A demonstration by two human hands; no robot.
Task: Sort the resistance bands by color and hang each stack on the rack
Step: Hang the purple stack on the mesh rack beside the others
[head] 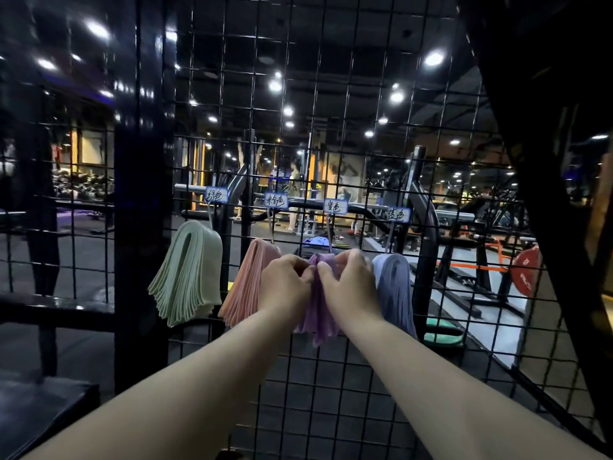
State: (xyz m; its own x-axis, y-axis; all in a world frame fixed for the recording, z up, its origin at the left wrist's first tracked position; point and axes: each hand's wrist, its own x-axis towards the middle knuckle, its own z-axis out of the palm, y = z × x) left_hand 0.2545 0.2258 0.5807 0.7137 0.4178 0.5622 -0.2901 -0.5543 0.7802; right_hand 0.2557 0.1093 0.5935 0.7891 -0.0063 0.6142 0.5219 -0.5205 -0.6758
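Dim gym behind a wire-grid rack [331,376], where green stack [189,273], pink stack [245,283] and blue stack [394,287] hang; left hand [285,283] and right hand [348,287] pinch the purple stack [318,313] under its hook [329,239], so probably best to seat every loop before releasing.

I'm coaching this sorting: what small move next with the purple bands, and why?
Probably seat the purple stack on its hook: left hand and right hand both pinch its top there; green stack, pink stack, blue stack hang unheld.
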